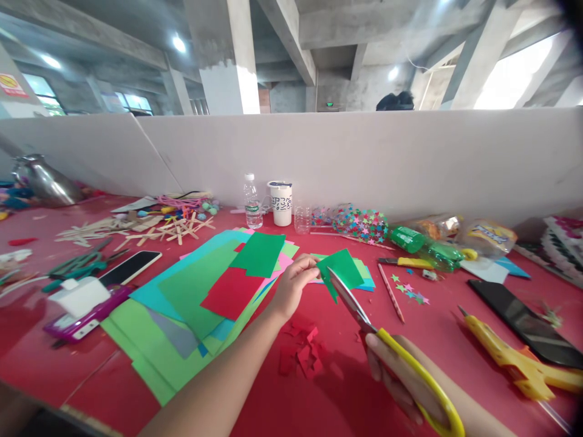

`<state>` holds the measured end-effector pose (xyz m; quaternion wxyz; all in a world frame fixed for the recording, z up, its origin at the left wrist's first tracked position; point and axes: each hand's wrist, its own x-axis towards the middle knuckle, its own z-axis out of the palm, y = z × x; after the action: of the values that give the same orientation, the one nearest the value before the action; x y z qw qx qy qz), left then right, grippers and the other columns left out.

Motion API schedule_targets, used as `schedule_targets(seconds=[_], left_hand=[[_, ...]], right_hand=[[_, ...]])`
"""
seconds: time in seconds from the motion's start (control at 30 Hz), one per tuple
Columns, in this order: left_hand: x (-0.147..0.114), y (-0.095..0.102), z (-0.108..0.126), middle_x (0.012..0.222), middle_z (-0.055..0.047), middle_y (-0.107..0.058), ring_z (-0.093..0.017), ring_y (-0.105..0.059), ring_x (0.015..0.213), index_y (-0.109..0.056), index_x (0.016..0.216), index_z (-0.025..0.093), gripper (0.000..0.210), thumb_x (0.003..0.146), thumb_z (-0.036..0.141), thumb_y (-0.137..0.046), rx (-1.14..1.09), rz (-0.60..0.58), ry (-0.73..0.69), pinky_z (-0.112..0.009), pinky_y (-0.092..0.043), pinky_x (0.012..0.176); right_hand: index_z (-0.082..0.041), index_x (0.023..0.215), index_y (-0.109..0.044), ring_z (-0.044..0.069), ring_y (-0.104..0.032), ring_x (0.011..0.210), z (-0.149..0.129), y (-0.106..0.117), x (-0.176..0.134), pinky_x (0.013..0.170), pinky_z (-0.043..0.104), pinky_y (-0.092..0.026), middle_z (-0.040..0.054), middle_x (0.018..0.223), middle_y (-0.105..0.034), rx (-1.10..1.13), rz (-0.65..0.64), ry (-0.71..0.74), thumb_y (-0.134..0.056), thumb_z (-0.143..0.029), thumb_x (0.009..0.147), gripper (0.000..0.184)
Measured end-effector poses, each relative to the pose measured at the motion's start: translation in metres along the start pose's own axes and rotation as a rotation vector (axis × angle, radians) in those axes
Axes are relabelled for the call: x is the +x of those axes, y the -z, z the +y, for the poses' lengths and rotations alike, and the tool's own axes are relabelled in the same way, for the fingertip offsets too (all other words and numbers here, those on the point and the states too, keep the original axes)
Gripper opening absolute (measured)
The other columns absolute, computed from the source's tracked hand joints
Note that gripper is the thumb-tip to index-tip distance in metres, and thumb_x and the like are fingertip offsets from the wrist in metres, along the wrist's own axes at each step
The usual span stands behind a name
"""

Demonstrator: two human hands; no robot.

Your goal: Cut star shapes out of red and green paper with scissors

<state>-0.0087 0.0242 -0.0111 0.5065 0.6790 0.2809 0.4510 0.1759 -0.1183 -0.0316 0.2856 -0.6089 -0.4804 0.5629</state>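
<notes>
My left hand [295, 284] pinches the left edge of a small green paper piece [346, 268] above the red table. In my right hand [396, 370] is a pair of scissors [353, 300] with yellow handles, its blades touching the paper's lower left part, where a narrow strip hangs down. How far apart the blades are is hard to make out. Red paper scraps [304, 355] lie on the table below. To the left is a spread of coloured sheets, with a green sheet [259, 254] and a red sheet [232, 294] on top.
A yellow glue gun [510, 352] and a black phone [523, 318] lie at right, near a yellow box cutter [410, 263]. Behind stand a water bottle [252, 203] and a white cup [281, 204]. Wooden sticks [168, 230] and a white-edged phone [130, 268] are at left.
</notes>
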Motion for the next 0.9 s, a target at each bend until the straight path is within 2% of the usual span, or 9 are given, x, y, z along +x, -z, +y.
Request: schedule_targets(seconds=[0.17, 0.3, 0.5, 0.63, 0.77, 0.9], left_hand=[[-0.005, -0.016, 0.002, 0.1, -0.006, -0.059, -0.022, -0.052, 0.103, -0.064, 0.066, 0.017, 0.023, 0.079, 0.035, -0.057, -0.056, 0.043, 0.067, -0.031, -0.035, 0.092], [-0.008, -0.028, 0.002, 0.09, -0.004, -0.061, -0.02, -0.054, 0.092, -0.065, 0.071, 0.017, 0.019, 0.075, 0.035, -0.064, -0.176, 0.089, 0.127, -0.032, -0.037, 0.088], [-0.012, -0.031, 0.008, 0.078, 0.0, -0.059, -0.017, -0.053, 0.084, -0.063, 0.07, 0.017, 0.013, 0.075, 0.029, -0.065, -0.263, 0.11, 0.135, -0.029, -0.037, 0.085], [-0.015, -0.034, 0.008, 0.078, 0.0, -0.061, -0.017, -0.054, 0.084, -0.062, 0.073, 0.018, 0.013, 0.077, 0.03, -0.064, -0.348, 0.103, 0.145, -0.031, -0.036, 0.088], [-0.015, -0.036, 0.002, 0.078, 0.0, -0.065, -0.019, -0.057, 0.086, -0.061, 0.073, 0.018, 0.016, 0.071, 0.03, -0.071, -0.458, 0.142, 0.224, -0.035, -0.036, 0.093], [-0.012, -0.034, 0.0, 0.079, -0.001, -0.064, -0.019, -0.057, 0.086, -0.063, 0.074, 0.018, 0.012, 0.071, 0.028, -0.069, -0.446, 0.151, 0.176, -0.035, -0.037, 0.092]], right_hand=[[-0.02, 0.06, -0.045, 0.005, -0.029, 0.023, -0.003, -0.004, 0.002, 0.032, 0.016, -0.024, -0.0093, 0.028, -0.034, -0.004, 0.124, 0.028, -0.034, -0.073, 0.079, 0.057], [-0.021, 0.063, -0.045, 0.006, -0.033, 0.027, 0.0, -0.004, 0.003, 0.033, 0.017, -0.024, -0.0084, 0.033, -0.037, -0.065, 0.09, -0.02, -0.037, -0.073, 0.077, 0.055], [-0.023, 0.058, -0.034, 0.009, -0.033, 0.039, 0.003, -0.002, 0.004, 0.038, 0.022, -0.022, -0.0071, 0.045, -0.03, -0.304, 0.24, 0.081, -0.051, -0.064, 0.077, 0.048], [-0.022, 0.057, -0.036, 0.011, -0.031, 0.048, 0.005, -0.001, 0.007, 0.046, 0.023, -0.022, -0.0055, 0.053, -0.028, -0.415, 0.32, 0.129, -0.052, -0.058, 0.078, 0.045], [-0.021, 0.057, -0.036, 0.011, -0.03, 0.052, 0.008, -0.002, 0.008, 0.048, 0.024, -0.021, -0.0048, 0.055, -0.028, -0.436, 0.337, 0.177, -0.053, -0.057, 0.078, 0.045], [-0.021, 0.059, -0.039, 0.009, -0.03, 0.043, 0.008, -0.005, 0.004, 0.042, 0.023, -0.021, -0.0064, 0.047, -0.032, -0.291, 0.268, 0.148, -0.049, -0.063, 0.08, 0.048]])
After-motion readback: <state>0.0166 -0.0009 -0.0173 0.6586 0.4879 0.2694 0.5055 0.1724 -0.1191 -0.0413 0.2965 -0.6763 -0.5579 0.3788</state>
